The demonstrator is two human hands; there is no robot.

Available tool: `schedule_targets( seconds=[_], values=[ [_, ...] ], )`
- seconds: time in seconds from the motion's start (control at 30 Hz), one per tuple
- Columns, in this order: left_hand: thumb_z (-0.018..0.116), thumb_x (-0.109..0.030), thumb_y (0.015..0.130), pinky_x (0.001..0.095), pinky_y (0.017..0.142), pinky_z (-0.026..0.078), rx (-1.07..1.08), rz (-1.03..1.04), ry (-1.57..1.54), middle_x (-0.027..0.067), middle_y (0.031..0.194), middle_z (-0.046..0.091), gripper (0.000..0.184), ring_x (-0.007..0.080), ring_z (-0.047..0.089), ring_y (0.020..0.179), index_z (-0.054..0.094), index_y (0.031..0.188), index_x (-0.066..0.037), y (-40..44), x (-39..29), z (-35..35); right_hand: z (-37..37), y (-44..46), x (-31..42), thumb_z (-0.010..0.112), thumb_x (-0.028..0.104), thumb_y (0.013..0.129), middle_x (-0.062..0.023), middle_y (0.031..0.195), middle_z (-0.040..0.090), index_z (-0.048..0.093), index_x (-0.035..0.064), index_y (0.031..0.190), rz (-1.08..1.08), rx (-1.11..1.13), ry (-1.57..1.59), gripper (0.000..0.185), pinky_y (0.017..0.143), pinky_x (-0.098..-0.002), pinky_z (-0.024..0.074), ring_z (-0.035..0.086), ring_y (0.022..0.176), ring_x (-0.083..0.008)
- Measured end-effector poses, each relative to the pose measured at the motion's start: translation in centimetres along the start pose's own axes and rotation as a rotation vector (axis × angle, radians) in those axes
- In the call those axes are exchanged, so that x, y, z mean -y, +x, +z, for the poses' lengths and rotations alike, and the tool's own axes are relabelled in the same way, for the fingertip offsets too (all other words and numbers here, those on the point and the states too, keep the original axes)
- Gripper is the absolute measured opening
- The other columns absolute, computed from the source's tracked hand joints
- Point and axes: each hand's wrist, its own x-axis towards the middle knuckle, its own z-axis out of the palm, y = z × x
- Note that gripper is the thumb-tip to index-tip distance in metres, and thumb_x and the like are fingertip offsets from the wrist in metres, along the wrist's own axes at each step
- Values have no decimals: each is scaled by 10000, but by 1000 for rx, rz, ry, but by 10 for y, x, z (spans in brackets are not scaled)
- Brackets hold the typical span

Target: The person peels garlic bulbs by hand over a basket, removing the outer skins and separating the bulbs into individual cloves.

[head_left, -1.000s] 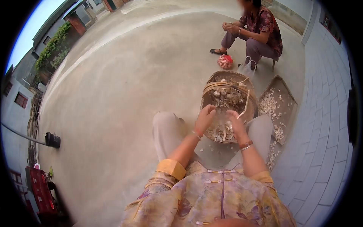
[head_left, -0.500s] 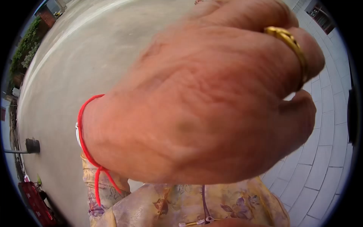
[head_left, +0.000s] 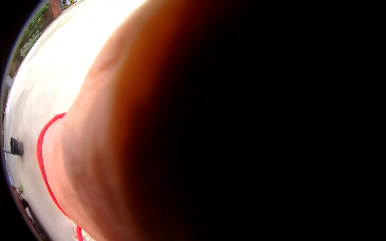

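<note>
My left hand (head_left: 94, 148) is right up against the camera and blocks most of the view, the right side being black. Only blurred skin near the wrist shows, and the fingers are hidden. Whether it holds or touches anything cannot be made out. Around the wrist runs a red string bracelet (head_left: 40, 148), its loose end hanging at the bottom. A bit of pale patterned sleeve shows beneath it. My right hand is not visible.
Pale concrete ground (head_left: 48, 84), very bright now, stretches along the left. A dark bucket-like object (head_left: 17, 147) stands at the left edge. Green plants (head_left: 32, 38) grow at the upper left, near a reddish-brown pillar (head_left: 55, 9).
My left hand has come much closer to the camera, hiding its ring, its fingers, the floral top and the paved tiles on the right. The ground looks brighter.
</note>
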Motion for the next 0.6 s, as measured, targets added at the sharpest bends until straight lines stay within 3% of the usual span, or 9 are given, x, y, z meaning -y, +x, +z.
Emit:
schedule_targets(
  seconds=[0.6],
  values=[
    [728, -130, 745, 415, 859, 468, -10, -180, 77, 138, 1118, 572, 289, 342, 545, 1050, 618, 1002, -56, -20, -8, -30, 11, -12, 37, 472, 89, 881, -40, 983, 571, 555, 45, 1103, -14, -13, 83, 241, 786, -270, 441, 515, 862, -136]
  ],
)
